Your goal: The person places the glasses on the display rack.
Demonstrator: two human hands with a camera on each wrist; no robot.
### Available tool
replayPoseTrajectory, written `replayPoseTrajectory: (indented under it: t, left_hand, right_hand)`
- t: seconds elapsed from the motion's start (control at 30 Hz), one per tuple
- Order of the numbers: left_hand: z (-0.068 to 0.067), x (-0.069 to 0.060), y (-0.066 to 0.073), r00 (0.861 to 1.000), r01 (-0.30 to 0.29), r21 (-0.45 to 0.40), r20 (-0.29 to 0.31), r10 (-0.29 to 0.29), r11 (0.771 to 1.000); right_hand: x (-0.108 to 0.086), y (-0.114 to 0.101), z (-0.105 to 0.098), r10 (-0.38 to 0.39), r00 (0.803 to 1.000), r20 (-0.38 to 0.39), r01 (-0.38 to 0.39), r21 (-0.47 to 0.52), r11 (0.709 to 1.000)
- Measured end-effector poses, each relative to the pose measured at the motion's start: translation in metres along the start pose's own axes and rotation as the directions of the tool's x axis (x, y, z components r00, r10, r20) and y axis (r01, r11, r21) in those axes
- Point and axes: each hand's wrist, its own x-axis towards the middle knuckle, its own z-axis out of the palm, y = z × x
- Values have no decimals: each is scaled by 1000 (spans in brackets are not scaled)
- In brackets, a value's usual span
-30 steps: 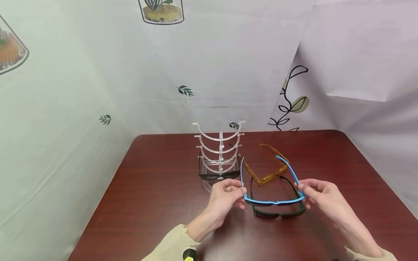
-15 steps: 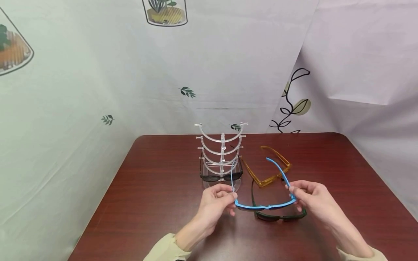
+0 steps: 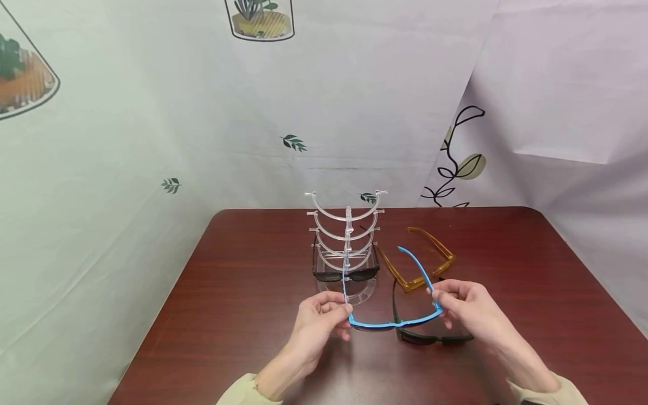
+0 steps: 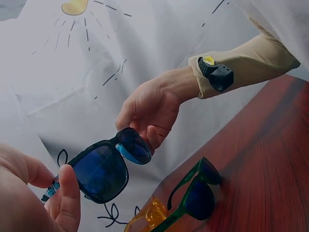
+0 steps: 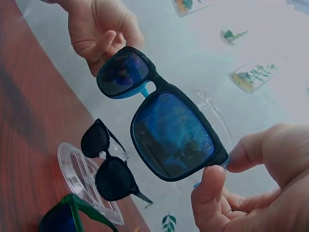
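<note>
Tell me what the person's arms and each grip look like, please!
The left sleeve and the right sleeve are both pale cream, and the right one looks finely ribbed. Around the right one goes a dark strap with a chunky black box and a small yellow patch. The left grip and right grip are just bare hands.

Held plastic sunglasses (image 5: 163, 116), glossy-lensed

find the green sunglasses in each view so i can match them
Head: green sunglasses low, right of centre.
Left wrist: green sunglasses at the bottom, right of centre.
Right wrist: green sunglasses cut off in the bottom-left corner.
Shared landmark: held blue sunglasses, black in front.
</note>
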Motion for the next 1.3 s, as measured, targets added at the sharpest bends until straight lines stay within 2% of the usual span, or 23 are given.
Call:
replayPoseTrajectory:
  t: [0.2, 0.53, 0.93, 1.3]
  left_hand:
    - [-9, -1, 3, 1000, -5, 17, -19, 5, 1000]
    - [-22, 6, 7, 998, -41, 18, -54, 42, 999]
    - [-34, 19, 11, 991, -60, 51, -117, 65, 997]
    - [-41, 35, 13, 990, -43, 43, -130, 49, 998]
  right_hand:
    - [6, -3, 9, -20, 1000, 19, 20, 3, 1000]
    - [19, -10, 21, -20, 999, 39, 19, 27, 999]
    - [33, -14, 33, -4, 999, 54, -1, 99, 995]
    - [47, -19, 37, -4, 998, 63, -1, 78, 997]
